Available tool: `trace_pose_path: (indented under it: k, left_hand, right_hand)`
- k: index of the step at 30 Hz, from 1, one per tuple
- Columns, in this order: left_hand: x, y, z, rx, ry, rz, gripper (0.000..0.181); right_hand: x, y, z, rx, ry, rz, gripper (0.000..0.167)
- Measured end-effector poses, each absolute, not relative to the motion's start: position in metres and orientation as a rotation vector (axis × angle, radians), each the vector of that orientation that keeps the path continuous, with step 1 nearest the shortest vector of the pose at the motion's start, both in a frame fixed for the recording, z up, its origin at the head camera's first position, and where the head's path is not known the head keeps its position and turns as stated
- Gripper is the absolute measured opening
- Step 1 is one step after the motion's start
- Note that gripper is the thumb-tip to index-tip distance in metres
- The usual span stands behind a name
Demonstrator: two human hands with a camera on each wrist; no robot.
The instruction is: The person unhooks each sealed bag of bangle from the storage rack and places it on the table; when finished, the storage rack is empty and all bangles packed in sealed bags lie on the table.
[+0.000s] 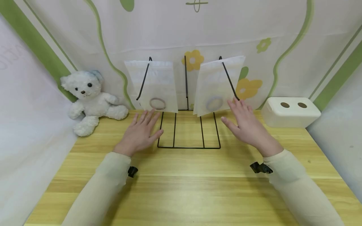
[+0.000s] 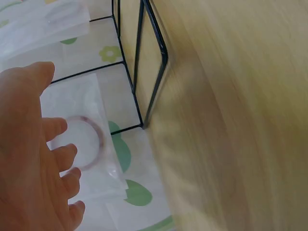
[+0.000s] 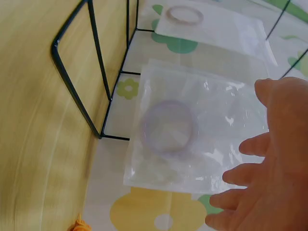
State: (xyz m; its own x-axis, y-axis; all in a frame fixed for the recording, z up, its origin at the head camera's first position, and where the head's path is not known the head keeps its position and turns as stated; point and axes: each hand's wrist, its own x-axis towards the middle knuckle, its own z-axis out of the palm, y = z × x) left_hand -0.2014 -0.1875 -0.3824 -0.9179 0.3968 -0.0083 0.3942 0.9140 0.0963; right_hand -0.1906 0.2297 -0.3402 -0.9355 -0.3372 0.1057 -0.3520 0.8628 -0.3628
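A black wire rack (image 1: pixel 189 147) stands on the table, with hooks rising at its back. From its left hook hang clear plastic bags (image 1: pixel 161 75), the front one holding a brownish-pink ring (image 2: pixel 100 137). More clear bags (image 1: pixel 217 75) hang on the right hook, where a pale lavender ring (image 3: pixel 191 127) shows through. My left hand (image 1: pixel 138 133) is just in front of the left bags' lower edge, fingers straight and spread, holding nothing. Beside the right bags and the tip of that hook, my right hand (image 1: pixel 246 125) has its fingers extended and holds nothing. Whether either hand touches a bag, I cannot tell.
A white teddy bear (image 1: pixel 94 105) sits at the back left of the wooden table (image 1: pixel 181 194). At the back right is a white box (image 1: pixel 291 114) with two round holes in its lid. Behind the rack hangs a flowered curtain (image 1: pixel 169 28). Something small and orange (image 3: pixel 79 224) shows in the right wrist view.
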Motion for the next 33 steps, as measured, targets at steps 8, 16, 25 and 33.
trace_pose_path:
  k: [8,16,25,33]
  left_hand:
    - [-0.21,-0.196,-0.39,0.657,2.958,0.215,0.079]
    - [-0.224,-0.202,-0.4,0.675,2.851,0.294,0.076]
    - [-0.239,-0.207,-0.409,0.643,2.699,0.437,0.071]
    - [-0.245,-0.208,-0.417,0.637,2.664,0.418,0.067]
  right_hand:
    - [-0.2,0.244,-0.332,0.493,-2.794,0.788,0.073]
    - [-0.216,0.254,-0.323,0.332,-2.533,1.069,0.045]
    - [-0.244,0.26,-0.313,0.202,-2.386,1.434,0.038]
    - [-0.267,0.261,-0.302,0.132,-2.273,1.566,0.023]
